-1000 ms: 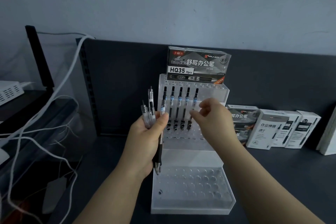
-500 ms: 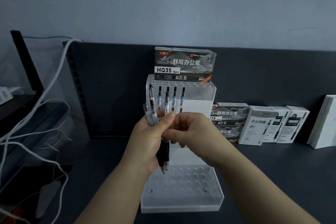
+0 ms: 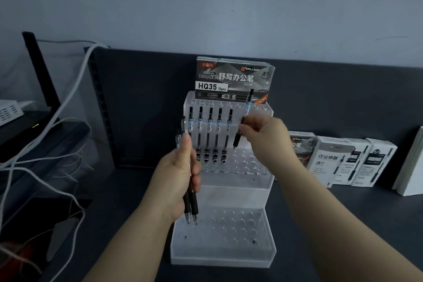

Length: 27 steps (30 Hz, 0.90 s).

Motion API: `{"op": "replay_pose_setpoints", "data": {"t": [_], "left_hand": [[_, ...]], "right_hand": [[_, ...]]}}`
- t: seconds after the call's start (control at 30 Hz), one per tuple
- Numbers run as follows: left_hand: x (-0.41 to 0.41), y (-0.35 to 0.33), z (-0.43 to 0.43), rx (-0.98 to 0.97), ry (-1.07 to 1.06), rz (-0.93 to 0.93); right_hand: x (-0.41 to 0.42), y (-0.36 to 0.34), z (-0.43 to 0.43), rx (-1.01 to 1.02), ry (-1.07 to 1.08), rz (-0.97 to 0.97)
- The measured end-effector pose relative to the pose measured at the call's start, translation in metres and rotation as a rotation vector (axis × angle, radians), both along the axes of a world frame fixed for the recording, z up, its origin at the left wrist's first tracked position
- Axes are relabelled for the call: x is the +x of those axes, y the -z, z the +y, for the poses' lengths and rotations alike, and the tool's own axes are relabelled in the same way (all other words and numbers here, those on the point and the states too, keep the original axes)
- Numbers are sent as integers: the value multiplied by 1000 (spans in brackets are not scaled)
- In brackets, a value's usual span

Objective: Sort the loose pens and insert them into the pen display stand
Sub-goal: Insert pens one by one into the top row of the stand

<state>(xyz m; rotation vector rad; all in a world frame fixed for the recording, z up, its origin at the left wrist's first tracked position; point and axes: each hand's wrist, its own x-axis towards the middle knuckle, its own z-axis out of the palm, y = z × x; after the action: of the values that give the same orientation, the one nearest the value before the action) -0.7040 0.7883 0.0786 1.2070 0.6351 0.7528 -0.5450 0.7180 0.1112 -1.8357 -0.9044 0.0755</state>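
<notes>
Dark worktop [image 3: 370, 201] bearing a clear tiered pen display stand [image 3: 222, 256] at centre; a row of upright pen boxes [image 3: 329, 160] stands far right.

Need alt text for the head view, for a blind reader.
The right hand pinches one pen, tip down, above the upper tier of the clear stand, right of five pens standing there. The left hand grips spare pens.

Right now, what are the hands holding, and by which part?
The right hand pinches one pen at mid-barrel, just above its black grip. The left hand grips a bundle of spare pens around their middles.
</notes>
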Motion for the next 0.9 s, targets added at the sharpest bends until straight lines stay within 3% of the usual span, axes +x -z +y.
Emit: {"op": "replay_pose_setpoints", "data": {"t": [0.3,0.63,0.73,0.9], "left_hand": [[-2,0,5,-92,-42,-61],[3,-3,3,-2,24,-123],[7,-4,1,-6,49,-129],[20,-6,-12,-91,65,-149]], "right_hand": [[0,26,10,-267,21,-198],[-2,25,5,-281,69,-217],[-14,19,-9,-101,58,-136],[-56,13,-23,-43,-317,171]]}}
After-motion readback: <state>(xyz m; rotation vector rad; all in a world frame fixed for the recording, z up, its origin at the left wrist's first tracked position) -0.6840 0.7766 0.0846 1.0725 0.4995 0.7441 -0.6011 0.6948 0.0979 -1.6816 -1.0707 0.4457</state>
